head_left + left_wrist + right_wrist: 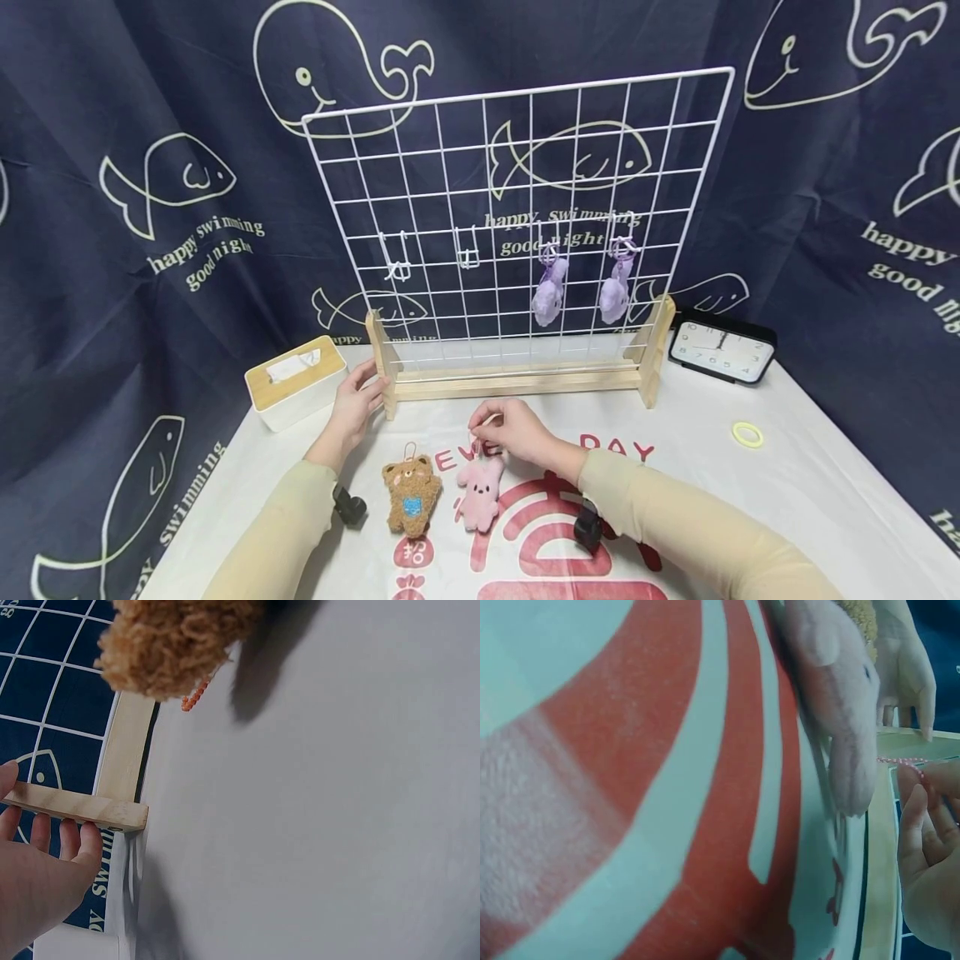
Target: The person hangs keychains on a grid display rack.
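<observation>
My right hand (517, 431) pinches the thin pink bead chain (907, 760) of a pink plush animal keychain (480, 493), which lies face up on the table. To its left lies a brown plush bear keychain (411, 502) with a blue patch and an orange chain loop (196, 694). My left hand (357, 407) grips the left wooden foot (82, 805) of a white wire grid rack (517, 102), thumb on one side and fingers on the other. Two purple plush keychains (550, 293) hang from hooks on the grid's right half. Two white hooks (468, 257) on the left half carry nothing.
A white tissue box (303, 400) with a wooden lid stands left of the rack. On the right are a black-framed clock (722, 350) and a yellow ring (747, 434). A dark curtain (187, 75) hangs behind. The white tablecloth (697, 475) has red prints.
</observation>
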`<state>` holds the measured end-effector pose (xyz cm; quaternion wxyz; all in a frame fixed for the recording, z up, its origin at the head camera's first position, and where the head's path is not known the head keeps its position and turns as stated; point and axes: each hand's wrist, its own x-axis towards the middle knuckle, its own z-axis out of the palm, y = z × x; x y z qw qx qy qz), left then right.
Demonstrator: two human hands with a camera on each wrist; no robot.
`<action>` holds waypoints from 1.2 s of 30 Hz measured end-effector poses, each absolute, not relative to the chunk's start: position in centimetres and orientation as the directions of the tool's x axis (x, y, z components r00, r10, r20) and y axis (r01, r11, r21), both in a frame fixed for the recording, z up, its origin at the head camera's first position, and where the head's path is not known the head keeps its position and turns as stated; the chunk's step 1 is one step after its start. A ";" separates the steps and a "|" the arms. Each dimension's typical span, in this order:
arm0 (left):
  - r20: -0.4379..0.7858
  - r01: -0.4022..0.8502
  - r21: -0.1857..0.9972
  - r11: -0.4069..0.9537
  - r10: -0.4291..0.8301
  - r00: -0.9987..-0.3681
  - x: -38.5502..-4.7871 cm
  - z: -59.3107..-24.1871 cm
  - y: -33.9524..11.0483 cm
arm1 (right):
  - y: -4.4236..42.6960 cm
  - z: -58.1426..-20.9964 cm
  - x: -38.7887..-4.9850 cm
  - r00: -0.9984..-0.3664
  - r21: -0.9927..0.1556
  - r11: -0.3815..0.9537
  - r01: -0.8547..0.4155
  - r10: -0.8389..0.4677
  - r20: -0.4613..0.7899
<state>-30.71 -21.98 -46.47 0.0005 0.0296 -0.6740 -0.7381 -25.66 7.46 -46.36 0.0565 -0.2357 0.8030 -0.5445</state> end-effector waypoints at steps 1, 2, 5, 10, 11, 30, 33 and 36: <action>-0.042 -0.039 0.995 -0.088 -0.042 -0.998 -30.7 -46.5 -22.0 | 7.5 -46.2 -25.6 -0.879 -0.900 0.290 -0.325 -0.445 0.174; -0.041 -0.038 0.996 -0.086 -0.043 -0.998 -30.8 -46.6 -22.0 | 7.6 -46.1 -25.7 -0.874 -0.900 0.279 -0.334 -0.450 0.185; -0.039 -0.035 0.996 -0.083 -0.044 -0.998 -30.7 -46.6 -22.0 | 7.6 -45.3 -25.4 -0.861 -0.899 0.251 -0.358 -0.462 0.214; -0.041 -0.038 0.996 -0.087 -0.040 -0.998 -30.6 -46.4 -22.1 | 7.8 -43.9 -25.4 -0.843 -0.883 0.252 -0.395 -0.483 0.239; -0.040 -0.036 0.995 -0.088 -0.039 -0.998 -30.5 -46.4 -22.1 | 7.8 -43.7 -25.5 -0.840 -0.881 0.254 -0.399 -0.487 0.240; -0.047 -0.042 0.995 -0.088 -0.054 -0.997 -30.8 -46.6 -22.0 | 7.8 -40.8 -25.8 -0.828 -0.869 0.200 -0.451 -0.459 0.324; -0.041 -0.037 0.996 -0.078 -0.053 -0.998 -30.8 -46.6 -22.0 | 7.6 -39.8 -25.5 -0.830 -0.871 0.197 -0.451 -0.453 0.327; -0.043 -0.039 0.996 -0.078 -0.054 -0.998 -30.8 -46.6 -22.0 | 7.4 -38.9 -25.3 -0.834 -0.872 0.197 -0.448 -0.445 0.327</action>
